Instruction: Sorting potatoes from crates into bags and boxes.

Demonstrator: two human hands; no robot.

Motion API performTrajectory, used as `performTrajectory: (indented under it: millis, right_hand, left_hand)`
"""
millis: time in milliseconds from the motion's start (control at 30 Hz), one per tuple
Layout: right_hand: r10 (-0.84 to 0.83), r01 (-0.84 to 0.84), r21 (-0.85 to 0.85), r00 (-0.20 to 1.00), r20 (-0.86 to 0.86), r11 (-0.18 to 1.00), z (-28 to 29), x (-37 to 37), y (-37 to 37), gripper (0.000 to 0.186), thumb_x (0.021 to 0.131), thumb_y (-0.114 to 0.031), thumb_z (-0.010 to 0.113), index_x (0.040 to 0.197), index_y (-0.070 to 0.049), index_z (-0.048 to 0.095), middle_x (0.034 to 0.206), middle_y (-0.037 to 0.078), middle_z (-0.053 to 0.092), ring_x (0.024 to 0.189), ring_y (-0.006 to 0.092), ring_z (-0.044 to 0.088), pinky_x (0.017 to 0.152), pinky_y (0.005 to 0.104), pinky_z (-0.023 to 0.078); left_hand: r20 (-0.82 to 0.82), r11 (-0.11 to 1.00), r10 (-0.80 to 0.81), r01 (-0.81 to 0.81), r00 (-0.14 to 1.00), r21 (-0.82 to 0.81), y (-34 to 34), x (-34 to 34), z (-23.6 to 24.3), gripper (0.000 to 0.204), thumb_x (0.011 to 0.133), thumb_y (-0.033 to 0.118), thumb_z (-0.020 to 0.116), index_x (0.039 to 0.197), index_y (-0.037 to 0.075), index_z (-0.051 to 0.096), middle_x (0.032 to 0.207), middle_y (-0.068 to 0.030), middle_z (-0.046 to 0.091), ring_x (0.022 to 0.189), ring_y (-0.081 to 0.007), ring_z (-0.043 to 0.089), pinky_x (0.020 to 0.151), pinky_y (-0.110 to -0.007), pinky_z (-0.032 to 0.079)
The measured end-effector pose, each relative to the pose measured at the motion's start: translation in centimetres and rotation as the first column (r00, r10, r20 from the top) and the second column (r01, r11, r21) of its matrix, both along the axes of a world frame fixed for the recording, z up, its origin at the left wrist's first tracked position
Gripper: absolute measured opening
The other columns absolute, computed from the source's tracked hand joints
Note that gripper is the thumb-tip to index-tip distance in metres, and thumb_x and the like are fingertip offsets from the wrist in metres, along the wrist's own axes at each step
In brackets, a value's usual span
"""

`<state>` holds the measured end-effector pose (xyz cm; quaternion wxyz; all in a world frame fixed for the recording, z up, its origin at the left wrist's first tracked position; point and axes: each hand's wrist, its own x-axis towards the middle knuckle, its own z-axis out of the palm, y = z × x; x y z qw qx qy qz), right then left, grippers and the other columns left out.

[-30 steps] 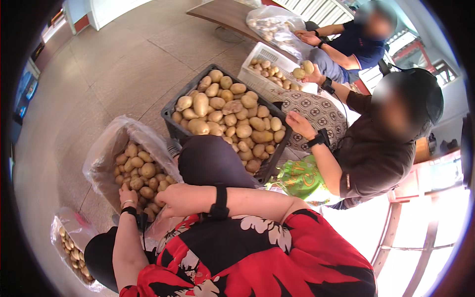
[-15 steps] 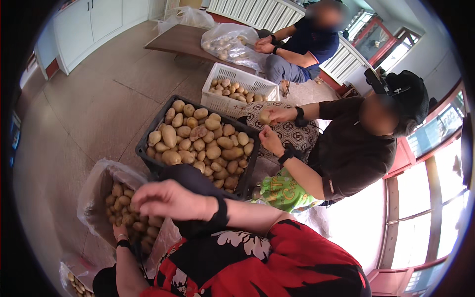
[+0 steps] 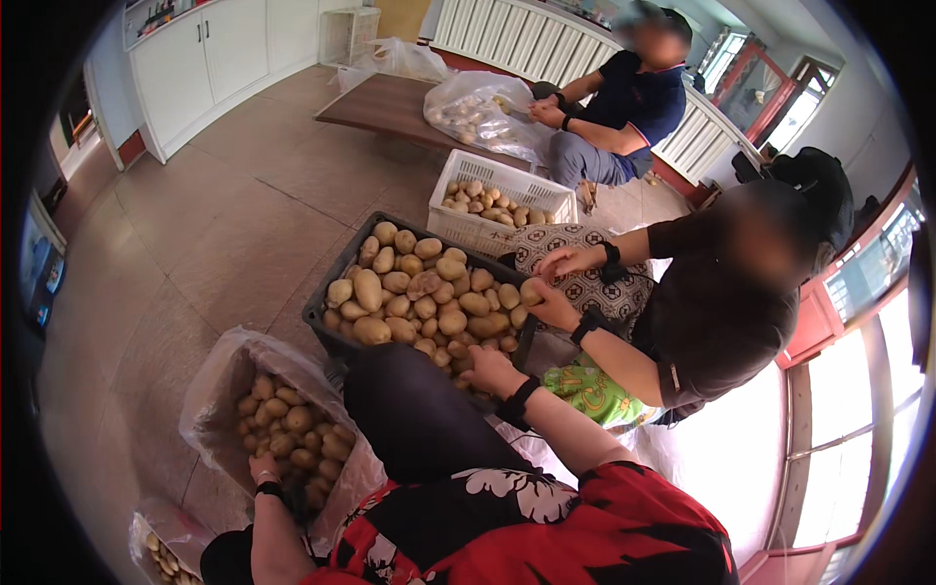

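My left hand (image 3: 264, 469) reaches into a clear plastic-lined bag (image 3: 210, 400) of potatoes (image 3: 298, 420) at the lower left, its fingers partly hidden at the pile. My right hand (image 3: 489, 370) is at the near right part of a dark plastic crate (image 3: 317, 317) heaped with potatoes (image 3: 368, 290), fingers curled; what they hold, if anything, is unclear. My dark-clad knee (image 3: 400, 409) lies between bag and crate. Beside the crate, a co-worker in a dark brown shirt (image 3: 717, 331) holds a potato (image 3: 531, 291) in one hand.
A white crate (image 3: 458, 229) of potatoes stands behind the dark one. Another person in navy (image 3: 643, 97) sits by a low wooden board (image 3: 375, 107) bearing a clear bag (image 3: 487, 117). Another potato bag (image 3: 166, 526) is at bottom left; white cabinets (image 3: 200, 68) line the back.
My right hand has left the bag, lifted, and moved right to the dark crate, while my left stays at the bag. The co-worker's hands have shifted around a potato. The view has tilted.
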<state>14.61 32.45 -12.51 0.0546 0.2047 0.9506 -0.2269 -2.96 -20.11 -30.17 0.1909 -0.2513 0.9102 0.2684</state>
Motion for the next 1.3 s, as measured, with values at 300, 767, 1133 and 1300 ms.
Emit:
performTrajectory:
  millis: [300,767,1133,1300]
  right_hand:
    - [0.003,-0.013,0.052,0.983,0.185,0.999,-2.9,-0.1,1.3,0.037,0.078,-0.023,0.063,0.102,0.001,0.052,0.095,0.023,0.060,0.093,0.0388,0.059,0.081,0.0456,0.048]
    - [0.014,-0.028,0.069,0.980,0.201,0.997,-1.6,-0.7,-1.3,0.038,0.077,-0.021,0.061,0.104,0.002,0.048,0.099,0.024,0.057,0.089,0.0370,0.061,0.077,0.0428,0.050]
    - [-0.071,0.084,0.377,0.996,-0.049,0.923,-2.0,-1.6,-0.8,0.035,0.073,-0.015,0.065,0.103,-0.003,0.052,0.105,0.019,0.046,0.089,0.0334,0.056,0.068,0.0358,0.053]
    - [-0.213,0.193,0.327,0.977,0.025,0.925,-4.1,-1.3,0.2,0.043,0.074,-0.015,0.064,0.111,-0.004,0.044,0.114,0.023,0.045,0.091,0.0382,0.059,0.077,0.0404,0.050]
  left_hand:
    - [-0.052,0.985,0.083,-0.074,0.995,0.158,-2.4,-1.1,-5.1,0.060,0.076,0.030,0.057,0.124,-0.004,0.047,0.121,-0.0259,0.054,0.114,-0.0391,0.050,0.096,-0.040,0.040]
    - [-0.030,1.000,-0.019,0.019,0.999,-0.015,0.2,-0.5,-1.1,0.066,0.076,0.031,0.057,0.130,-0.003,0.042,0.128,-0.0250,0.049,0.121,-0.0366,0.045,0.100,-0.038,0.037]
    - [-0.062,0.996,-0.084,0.086,0.995,0.032,2.0,0.4,1.2,0.058,0.078,0.032,0.057,0.126,0.000,0.049,0.123,-0.0223,0.054,0.117,-0.0361,0.049,0.098,-0.039,0.039]
    - [-0.152,0.992,-0.115,0.122,0.982,0.042,2.1,0.7,1.3,0.055,0.078,0.031,0.058,0.124,0.003,0.052,0.120,-0.0209,0.056,0.114,-0.0355,0.051,0.096,-0.040,0.040]
